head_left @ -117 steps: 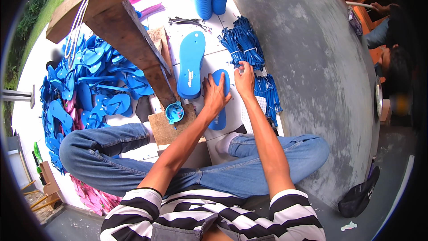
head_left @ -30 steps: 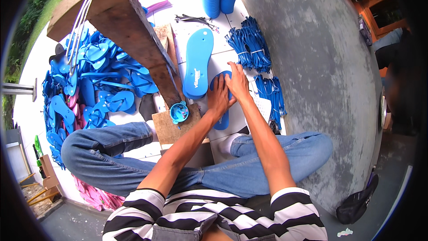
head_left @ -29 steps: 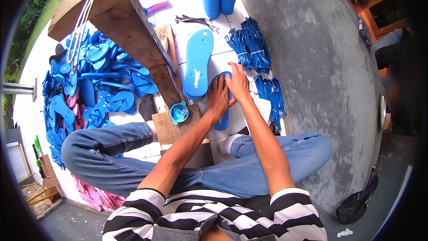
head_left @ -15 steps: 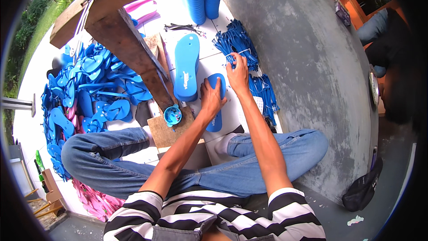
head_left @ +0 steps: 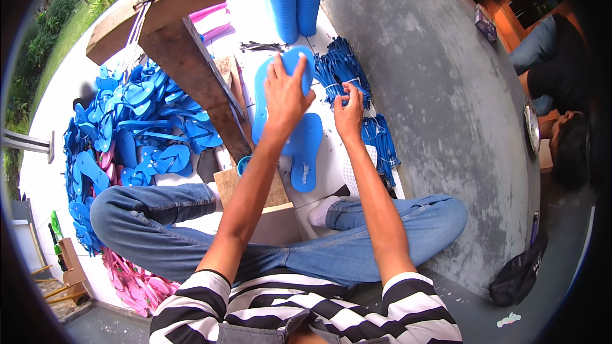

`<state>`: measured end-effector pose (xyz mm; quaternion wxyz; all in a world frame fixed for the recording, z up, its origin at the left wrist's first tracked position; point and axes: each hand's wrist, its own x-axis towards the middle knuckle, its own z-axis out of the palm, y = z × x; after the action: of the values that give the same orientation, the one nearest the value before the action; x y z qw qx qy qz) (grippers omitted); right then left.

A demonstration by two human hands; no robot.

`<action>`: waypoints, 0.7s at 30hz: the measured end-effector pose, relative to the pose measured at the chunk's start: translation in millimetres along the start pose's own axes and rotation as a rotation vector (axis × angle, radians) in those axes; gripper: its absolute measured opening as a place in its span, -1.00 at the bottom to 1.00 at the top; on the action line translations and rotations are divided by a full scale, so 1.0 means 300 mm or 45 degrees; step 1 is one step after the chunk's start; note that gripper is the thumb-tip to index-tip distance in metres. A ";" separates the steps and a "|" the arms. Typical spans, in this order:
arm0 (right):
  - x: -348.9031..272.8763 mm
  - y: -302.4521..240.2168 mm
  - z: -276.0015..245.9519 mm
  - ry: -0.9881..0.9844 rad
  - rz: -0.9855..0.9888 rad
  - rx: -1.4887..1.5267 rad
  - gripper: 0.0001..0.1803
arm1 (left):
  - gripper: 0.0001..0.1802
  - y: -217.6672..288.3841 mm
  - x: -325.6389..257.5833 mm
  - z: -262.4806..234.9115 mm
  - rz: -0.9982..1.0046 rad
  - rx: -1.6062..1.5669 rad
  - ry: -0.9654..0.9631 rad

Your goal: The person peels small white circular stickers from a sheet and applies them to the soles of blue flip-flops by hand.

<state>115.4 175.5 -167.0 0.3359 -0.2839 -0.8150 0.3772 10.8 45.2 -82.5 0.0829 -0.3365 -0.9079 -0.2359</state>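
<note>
My left hand (head_left: 285, 99) is over the stack of blue flip-flop soles, its fingers gripping a blue sole (head_left: 299, 61) that sits tilted above the stack (head_left: 261, 89). Nearer to me, another blue sole (head_left: 306, 164) lies flat on the white tiles, its printed heel towards me. My right hand (head_left: 349, 113) hovers by a tied bundle of blue sandal straps (head_left: 349, 67), fingers half curled and apart, with nothing visible in them. A second strap bundle (head_left: 380, 143) lies just beyond the right wrist.
A wooden post stand (head_left: 191, 70) rises at left on a wooden block (head_left: 271, 188). Finished blue flip-flops (head_left: 140, 121) are heaped beyond it, pink ones (head_left: 137, 283) nearer. Tall blue sole stacks (head_left: 284, 9) stand at the back. A grey wall (head_left: 421, 89) borders the right; another person (head_left: 554, 57) sits beyond it.
My left hand has moved up and away from the near sole to the stack and now grips a sole there. My right hand has shifted slightly right and nearer to me.
</note>
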 end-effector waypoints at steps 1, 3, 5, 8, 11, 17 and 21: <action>-0.013 -0.003 0.004 -0.028 0.010 -0.011 -0.58 | -0.07 -0.029 0.034 -0.003 -0.019 0.044 0.014; -0.035 -0.001 0.007 -0.077 0.026 -0.039 -0.57 | -0.02 -0.072 0.070 0.010 -0.157 0.195 -0.123; -0.043 0.020 0.015 -0.092 0.017 -0.021 -0.56 | 0.04 -0.109 0.064 0.031 -0.254 0.254 -0.261; -0.045 0.030 0.025 -0.117 0.027 -0.021 -0.56 | 0.06 -0.172 0.007 0.101 -0.267 0.194 -0.224; -0.053 0.036 0.039 -0.132 0.027 -0.019 -0.56 | 0.00 -0.216 -0.043 0.142 -0.235 0.006 -0.028; -0.070 0.042 0.060 -0.175 0.093 -0.008 -0.56 | -0.05 -0.212 -0.068 0.109 -0.290 -0.125 -0.034; -0.061 0.139 0.084 -0.104 0.409 0.277 -0.56 | -0.06 -0.189 -0.056 0.097 -0.288 -0.131 0.000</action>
<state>116.3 174.8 -218.9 0.2668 -0.3569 -0.7267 0.5229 -13.1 12.3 -134.3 0.0384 -0.2357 -0.9267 -0.2902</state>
